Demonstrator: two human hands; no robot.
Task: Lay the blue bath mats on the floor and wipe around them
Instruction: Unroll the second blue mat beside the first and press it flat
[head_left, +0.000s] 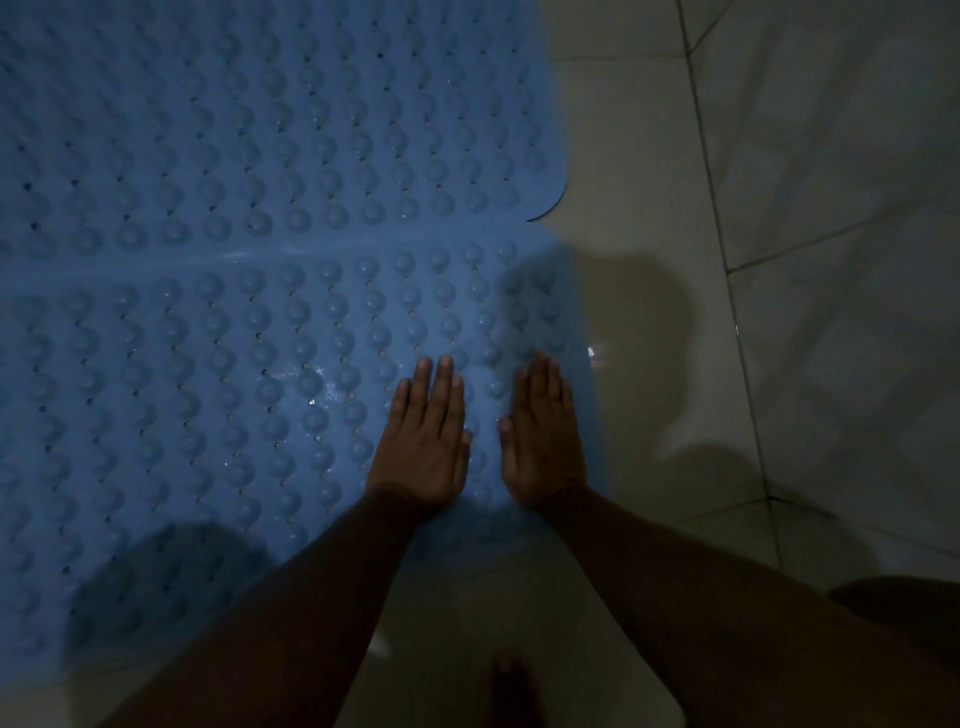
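Blue bath mat (208, 389) bears both hands; left hand (423, 447) and right hand (543, 441) lie flat, fingers straight.

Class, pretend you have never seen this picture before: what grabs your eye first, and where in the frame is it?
The blue studded mats dominate: the far mat fills the upper left and the near mat the lower left, meeting along a seam. At centre, the left hand and right hand lie flat, fingers straight, on the near mat by its right edge. The pale tiled floor takes the right side.
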